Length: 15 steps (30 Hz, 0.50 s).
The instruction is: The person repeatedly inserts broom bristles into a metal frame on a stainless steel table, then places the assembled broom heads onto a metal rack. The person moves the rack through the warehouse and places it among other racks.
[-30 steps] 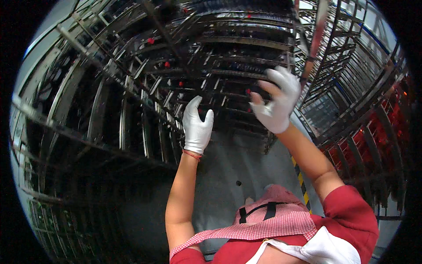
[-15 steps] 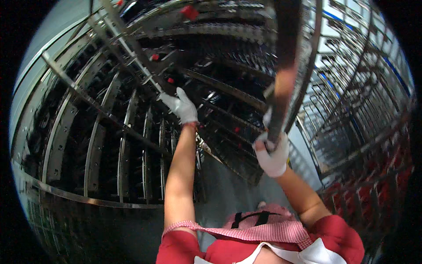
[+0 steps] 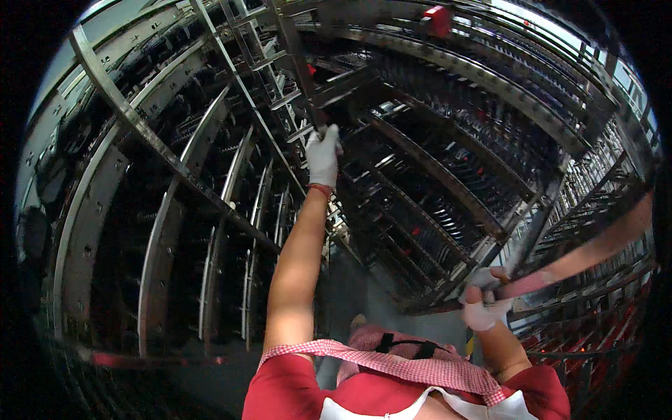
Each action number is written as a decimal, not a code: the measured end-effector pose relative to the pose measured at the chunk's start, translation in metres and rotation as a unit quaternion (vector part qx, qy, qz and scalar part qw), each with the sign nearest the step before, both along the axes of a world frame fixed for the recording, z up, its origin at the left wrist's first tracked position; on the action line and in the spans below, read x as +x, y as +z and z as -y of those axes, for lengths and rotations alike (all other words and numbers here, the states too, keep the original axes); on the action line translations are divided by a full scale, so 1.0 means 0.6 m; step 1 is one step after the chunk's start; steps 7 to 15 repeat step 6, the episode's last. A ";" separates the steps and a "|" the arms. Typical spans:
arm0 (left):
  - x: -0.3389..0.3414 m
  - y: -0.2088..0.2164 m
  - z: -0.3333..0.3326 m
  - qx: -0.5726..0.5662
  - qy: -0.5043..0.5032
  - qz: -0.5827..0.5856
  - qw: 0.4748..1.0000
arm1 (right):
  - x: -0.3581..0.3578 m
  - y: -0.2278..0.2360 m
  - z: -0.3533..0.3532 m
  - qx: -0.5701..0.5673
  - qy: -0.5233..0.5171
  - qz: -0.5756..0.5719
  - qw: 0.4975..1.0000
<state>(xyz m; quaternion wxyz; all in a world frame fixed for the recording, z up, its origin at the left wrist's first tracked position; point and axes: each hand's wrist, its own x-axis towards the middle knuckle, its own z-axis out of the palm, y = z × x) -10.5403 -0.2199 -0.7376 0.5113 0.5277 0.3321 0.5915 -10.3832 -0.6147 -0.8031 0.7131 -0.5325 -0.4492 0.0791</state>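
Note:
My left hand (image 3: 323, 155), in a white glove, is closed round the lower part of a dark metal post (image 3: 297, 59) on a tall rack ahead of me. At the right, my gloved right hand (image 3: 486, 302) is wrapped round the end of a long flat metal bar (image 3: 581, 262). The bar has a reddish sheen and runs to the right edge of the view. Whether it is loose or part of a rack, I cannot tell. Part of the right fingers is hidden behind it.
Metal racks (image 3: 168, 150) with many rails fill the left side. A rack ahead (image 3: 437, 182) holds rows of dark parts. A red block (image 3: 439, 21) sits high up. More wire-like racks (image 3: 588, 182) stand at the right, with grey floor (image 3: 378, 287) between.
My left hand has moved right and up onto the dark post, its fingers now closed. My right hand has moved right and lower, and the bar has swung from upright to pointing right.

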 end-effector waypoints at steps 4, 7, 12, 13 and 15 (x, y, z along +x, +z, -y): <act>-0.011 0.015 -0.020 -0.001 -0.038 -0.064 0.997 | 0.026 -0.035 0.023 0.005 -0.030 -0.183 0.983; -0.004 0.030 -0.009 -0.021 -0.039 -0.124 0.991 | 0.002 -0.020 0.007 0.001 -0.054 -0.167 0.985; -0.004 0.030 -0.009 -0.021 -0.039 -0.124 0.991 | 0.002 -0.020 0.007 0.001 -0.054 -0.167 0.985; -0.004 0.030 -0.009 -0.021 -0.039 -0.124 0.991 | 0.002 -0.020 0.007 0.001 -0.054 -0.167 0.985; -0.004 0.030 -0.009 -0.021 -0.039 -0.124 0.991 | 0.002 -0.020 0.007 0.001 -0.054 -0.167 0.985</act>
